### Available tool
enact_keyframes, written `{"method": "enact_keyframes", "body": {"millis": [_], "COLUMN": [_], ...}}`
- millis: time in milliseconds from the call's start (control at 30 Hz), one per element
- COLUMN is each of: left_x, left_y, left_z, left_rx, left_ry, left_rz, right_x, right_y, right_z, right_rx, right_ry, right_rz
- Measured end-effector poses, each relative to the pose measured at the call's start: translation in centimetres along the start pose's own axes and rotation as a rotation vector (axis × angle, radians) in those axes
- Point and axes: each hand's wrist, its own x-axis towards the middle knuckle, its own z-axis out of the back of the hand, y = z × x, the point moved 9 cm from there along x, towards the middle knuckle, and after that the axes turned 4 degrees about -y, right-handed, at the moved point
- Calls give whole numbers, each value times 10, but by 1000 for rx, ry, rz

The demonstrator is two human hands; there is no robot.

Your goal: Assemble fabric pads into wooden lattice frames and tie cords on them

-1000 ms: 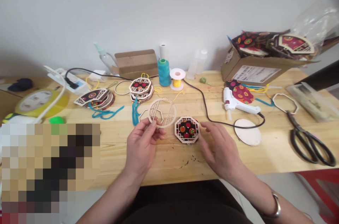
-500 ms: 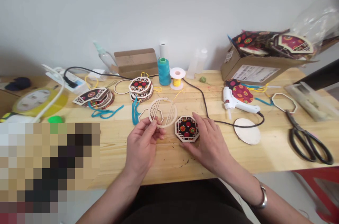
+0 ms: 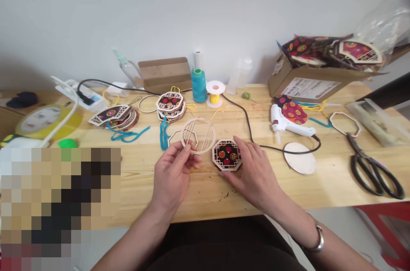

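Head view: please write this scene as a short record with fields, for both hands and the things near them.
left hand: holds round wooden cutout by its lower edge
right hand: grips octagonal patterned piece lying on table
behind: teal thread spool, yellow thread spool
right side: glue gun, scissors
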Motion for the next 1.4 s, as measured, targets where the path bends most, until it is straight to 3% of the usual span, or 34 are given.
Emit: {"method": "enact_keyframes", "body": {"millis": [433,867,1033,1200,1400], "left_x": [0,0,0,0,-5], "left_y": [0,-1,-1,0,14], "left_z": [-1,1,3,1,-8], "left_rx": [18,-2,-15,25,113], "left_ry": [16,-13,-33,-10,90], "left_rz": [-11,-14,-14,-7,140], "right_x": [1,-2,-3,-3,0], "right_y": [0,-1,-1,-14,-6], "right_z": [0,9,18,34,49], "right_rx": [9,68,89,156,291], "right_ry": [2,-78,-154,-277,-370], "right_rz": [-2,11,24,-58,11]}}
